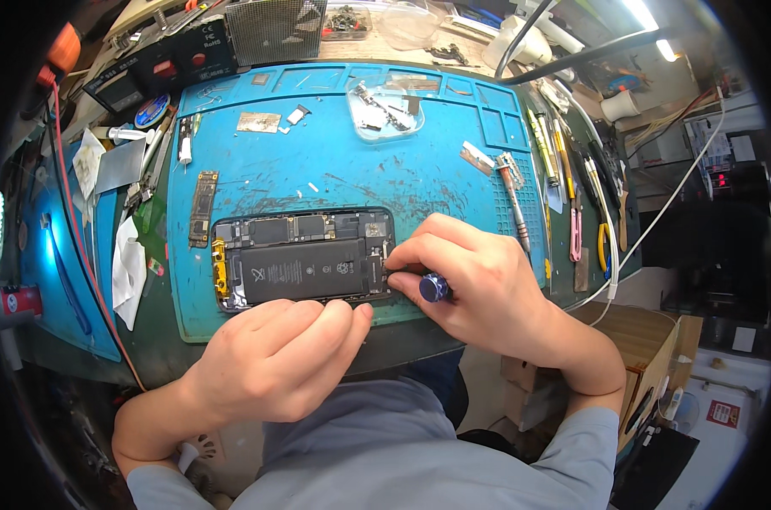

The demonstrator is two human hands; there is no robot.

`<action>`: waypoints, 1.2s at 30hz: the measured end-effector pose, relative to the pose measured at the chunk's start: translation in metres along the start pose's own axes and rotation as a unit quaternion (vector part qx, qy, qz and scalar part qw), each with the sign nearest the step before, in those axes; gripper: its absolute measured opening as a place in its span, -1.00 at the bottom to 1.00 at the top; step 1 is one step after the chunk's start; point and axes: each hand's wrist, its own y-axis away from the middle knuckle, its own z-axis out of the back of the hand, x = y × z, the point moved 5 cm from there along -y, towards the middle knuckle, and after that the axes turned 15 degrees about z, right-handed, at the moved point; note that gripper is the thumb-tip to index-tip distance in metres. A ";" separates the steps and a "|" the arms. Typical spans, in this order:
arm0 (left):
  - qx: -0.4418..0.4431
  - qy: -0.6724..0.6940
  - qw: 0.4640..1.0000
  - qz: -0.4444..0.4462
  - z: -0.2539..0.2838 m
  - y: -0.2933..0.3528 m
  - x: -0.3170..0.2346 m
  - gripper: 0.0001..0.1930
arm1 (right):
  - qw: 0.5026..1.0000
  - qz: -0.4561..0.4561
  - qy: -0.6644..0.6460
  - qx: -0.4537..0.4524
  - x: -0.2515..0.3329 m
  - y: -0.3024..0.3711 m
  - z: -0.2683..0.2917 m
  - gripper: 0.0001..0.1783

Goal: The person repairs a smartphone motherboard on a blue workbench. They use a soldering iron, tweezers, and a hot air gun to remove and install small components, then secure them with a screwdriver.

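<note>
An opened smartphone [305, 259] lies lengthwise on the blue work mat, its inside facing up. A black battery [305, 270] fills its middle, and a yellow ribbon piece [221, 263] shows at its left end. My right hand [474, 276] is closed, with thumb and fingertips at the phone's right end. A small blue screwdriver [434, 287] is in that hand, its round end facing up and its tip hidden. My left hand [279, 357] is curled at the phone's near edge, fingertips pressed together; anything they hold is hidden.
A narrow circuit board [203, 208] lies left of the phone. Beyond it are a clear plastic tub [385, 110] with small parts and a metal plate [259, 122]. A metal-tipped tool [513, 200] rests at the mat's right, beside tweezers and pink-handled tools [576, 234]. A red cable [84, 229] runs down the left.
</note>
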 end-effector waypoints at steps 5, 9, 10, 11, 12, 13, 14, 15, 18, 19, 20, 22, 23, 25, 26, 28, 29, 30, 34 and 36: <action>-0.009 0.002 1.000 -0.003 0.003 0.004 0.003 -0.76 | 0.997 -0.026 0.046 0.048 0.008 -0.005 0.001 -0.77; -0.017 0.000 1.000 0.005 0.002 0.006 0.005 -0.76 | 0.992 -0.045 0.089 0.074 0.015 -0.012 0.003 -0.77; -0.018 0.002 1.000 0.010 0.002 0.006 0.006 -0.76 | 0.991 -0.052 0.096 0.075 0.016 -0.013 0.003 -0.77; -0.018 0.004 1.000 0.015 0.002 0.007 0.007 -0.76 | 0.991 -0.060 0.095 0.070 0.017 -0.013 0.003 -0.78; -0.021 0.008 1.000 0.017 0.002 0.007 0.007 -0.76 | 0.991 -0.068 0.093 0.066 0.017 -0.012 0.001 -0.78; -0.023 0.011 0.999 0.020 0.002 0.008 0.008 -0.76 | 0.991 -0.076 0.091 0.061 0.016 -0.010 -0.001 -0.79; -0.026 0.014 0.999 0.023 0.002 0.008 0.009 -0.76 | 0.993 -0.084 0.070 0.052 0.015 -0.009 -0.001 -0.79; -0.028 0.014 0.999 0.021 0.002 0.008 0.009 -0.75 | 0.994 -0.093 0.047 0.041 0.014 -0.007 -0.001 -0.78; -0.028 0.014 0.999 0.019 0.002 0.009 0.012 -0.73 | 0.994 -0.104 0.012 0.034 0.008 -0.001 -0.001 -0.78; -0.025 0.013 0.999 0.021 0.003 0.009 0.012 -0.72 | 0.994 -0.106 0.005 0.035 0.007 0.000 -0.001 -0.78; -0.022 0.012 0.999 0.022 0.003 0.009 0.012 -0.71 | 0.993 -0.116 -0.004 0.026 0.008 -0.001 -0.001 -0.78; -0.018 0.009 0.999 0.027 0.001 0.010 0.012 -0.71 | 0.990 -0.135 -0.026 0.008 0.010 -0.005 0.000 -0.78; -0.015 0.008 0.999 0.028 0.000 0.010 0.012 -0.71 | 0.992 -0.126 -0.021 0.013 0.010 -0.005 -0.001 -0.77; -0.013 0.008 0.999 0.031 0.001 0.009 0.012 -0.72 | 0.994 -0.107 -0.013 0.024 0.010 -0.005 -0.003 -0.77; -0.012 0.008 0.999 0.032 0.001 0.009 0.013 -0.72 | 0.994 -0.110 -0.015 0.023 0.009 -0.004 -0.002 -0.77; -0.006 0.016 0.999 0.046 0.000 0.011 0.012 -0.59 | 0.993 -0.113 -0.021 0.020 0.007 -0.005 -0.003 -0.77; -0.003 0.020 0.998 0.054 -0.001 0.012 0.012 -0.52 | 0.993 -0.112 -0.020 0.021 0.007 -0.005 -0.003 -0.78; 0.000 0.020 0.998 0.055 -0.001 0.012 0.012 -0.52 | 0.993 -0.113 -0.019 0.022 0.007 -0.006 -0.004 -0.78; -0.008 0.008 0.999 0.043 -0.001 0.008 0.012 -0.69 | 0.994 -0.104 0.012 0.042 0.010 -0.011 -0.001 -0.79; -0.017 0.003 0.999 0.037 -0.001 0.007 0.012 -0.77 | 0.994 -0.096 0.024 0.044 0.011 -0.009 -0.001 -0.79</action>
